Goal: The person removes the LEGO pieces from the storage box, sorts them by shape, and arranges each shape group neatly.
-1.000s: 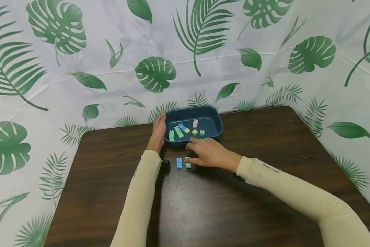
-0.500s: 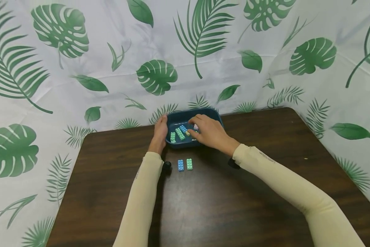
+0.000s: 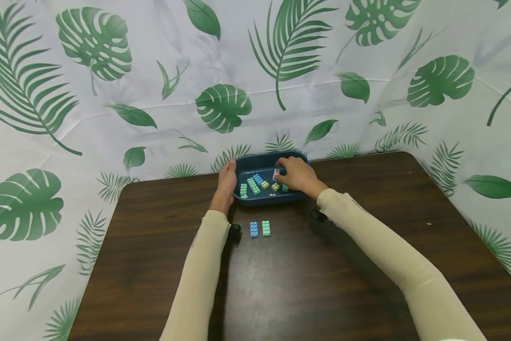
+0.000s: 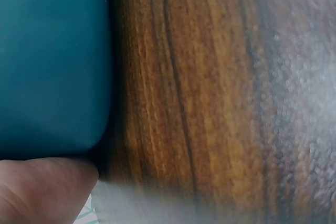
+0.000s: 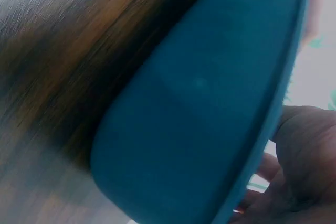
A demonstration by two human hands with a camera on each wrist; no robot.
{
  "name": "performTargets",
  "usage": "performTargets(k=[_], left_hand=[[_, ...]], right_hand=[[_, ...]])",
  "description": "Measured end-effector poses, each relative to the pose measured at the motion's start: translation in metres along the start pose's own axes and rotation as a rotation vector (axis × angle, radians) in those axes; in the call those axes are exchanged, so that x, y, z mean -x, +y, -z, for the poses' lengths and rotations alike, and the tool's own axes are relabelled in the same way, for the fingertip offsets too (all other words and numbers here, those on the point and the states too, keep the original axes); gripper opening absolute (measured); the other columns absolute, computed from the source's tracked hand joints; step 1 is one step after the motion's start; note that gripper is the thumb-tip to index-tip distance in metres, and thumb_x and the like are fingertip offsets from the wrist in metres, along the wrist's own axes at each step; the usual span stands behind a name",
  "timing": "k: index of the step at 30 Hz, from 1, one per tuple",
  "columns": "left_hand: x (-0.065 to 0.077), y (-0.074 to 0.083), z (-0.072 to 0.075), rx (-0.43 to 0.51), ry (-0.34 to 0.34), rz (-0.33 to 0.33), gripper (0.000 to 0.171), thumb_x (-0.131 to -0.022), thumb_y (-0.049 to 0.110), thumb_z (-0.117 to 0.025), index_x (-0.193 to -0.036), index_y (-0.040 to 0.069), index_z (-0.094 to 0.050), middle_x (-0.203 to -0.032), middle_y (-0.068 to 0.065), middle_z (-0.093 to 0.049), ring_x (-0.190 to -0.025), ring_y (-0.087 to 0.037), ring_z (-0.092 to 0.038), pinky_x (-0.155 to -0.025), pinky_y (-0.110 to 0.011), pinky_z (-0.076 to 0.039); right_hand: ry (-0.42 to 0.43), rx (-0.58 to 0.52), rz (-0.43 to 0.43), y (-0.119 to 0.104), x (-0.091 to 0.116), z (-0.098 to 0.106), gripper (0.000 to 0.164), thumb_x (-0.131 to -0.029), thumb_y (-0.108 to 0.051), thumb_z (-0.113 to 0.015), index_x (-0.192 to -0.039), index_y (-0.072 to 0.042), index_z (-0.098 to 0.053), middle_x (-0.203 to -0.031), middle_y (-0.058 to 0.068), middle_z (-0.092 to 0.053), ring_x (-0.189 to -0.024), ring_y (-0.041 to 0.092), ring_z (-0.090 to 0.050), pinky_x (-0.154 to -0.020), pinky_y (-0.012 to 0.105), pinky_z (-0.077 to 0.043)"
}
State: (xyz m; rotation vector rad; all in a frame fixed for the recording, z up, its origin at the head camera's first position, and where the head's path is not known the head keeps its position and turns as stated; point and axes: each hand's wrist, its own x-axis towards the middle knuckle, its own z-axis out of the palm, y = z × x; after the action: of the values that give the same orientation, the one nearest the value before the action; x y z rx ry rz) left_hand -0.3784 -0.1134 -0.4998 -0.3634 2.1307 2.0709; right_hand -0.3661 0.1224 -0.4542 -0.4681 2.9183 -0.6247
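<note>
A dark blue tray stands at the back of the table with several toy building bricks inside. My left hand lies along the tray's left end, its fingers fairly straight against the wall; the left wrist view shows part of this hand touching the tray. Over the tray's right part, my right hand pinches a pink brick between thumb and index finger. Yellow bricks, green bricks and a blue brick lie nearby in the tray. The right wrist view has the tray wall hiding the bricks.
On the brown table, in front of the tray, a loose blue brick and a loose light green brick lie side by side. A leaf-patterned cloth hangs directly behind the tray.
My right hand has moved from the tray's front edge, beside the light green brick on the table, up into the tray to the pink brick. The left hand stays at the tray's left end.
</note>
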Motion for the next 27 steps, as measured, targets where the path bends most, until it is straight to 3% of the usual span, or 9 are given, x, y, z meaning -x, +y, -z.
performTargets(k=[15, 21, 27], left_hand=[[0.002, -0.001, 0.001, -0.003, -0.007, -0.009, 0.055, -0.115, 0.051, -0.033, -0.165, 0.028, -0.039, -0.178, 0.001, -0.024, -0.167, -0.025, -0.015, -0.137, -0.049, -0.014], [0.002, -0.001, 0.001, 0.006, -0.004, -0.007, 0.055, -0.115, 0.051, -0.034, -0.165, 0.027, -0.039, -0.178, 0.001, -0.023, -0.167, -0.025, -0.015, -0.137, -0.049, -0.014], [0.002, -0.001, 0.000, 0.005, 0.003, -0.018, 0.055, -0.115, 0.050, -0.034, -0.165, 0.026, -0.039, -0.178, 0.000, -0.024, -0.167, -0.026, -0.015, -0.137, -0.049, -0.015]], right_hand=[[0.067, 0.056, 0.017, 0.005, -0.010, -0.021, 0.045, -0.102, -0.027, -0.074, -0.145, -0.018, -0.065, -0.134, 0.017, -0.066, -0.110, 0.036, -0.066, -0.077, 0.050, -0.058], [0.067, 0.101, 0.018, 0.007, -0.011, -0.025, 0.043, -0.102, -0.029, -0.074, -0.143, -0.020, -0.067, -0.137, 0.015, -0.066, -0.122, 0.038, -0.063, -0.080, 0.051, -0.060], [0.073, 0.139, 0.037, 0.006, -0.012, -0.028, 0.036, -0.103, -0.027, -0.073, -0.138, -0.019, -0.071, -0.134, 0.011, -0.072, -0.124, 0.036, -0.063, -0.085, 0.052, -0.061]])
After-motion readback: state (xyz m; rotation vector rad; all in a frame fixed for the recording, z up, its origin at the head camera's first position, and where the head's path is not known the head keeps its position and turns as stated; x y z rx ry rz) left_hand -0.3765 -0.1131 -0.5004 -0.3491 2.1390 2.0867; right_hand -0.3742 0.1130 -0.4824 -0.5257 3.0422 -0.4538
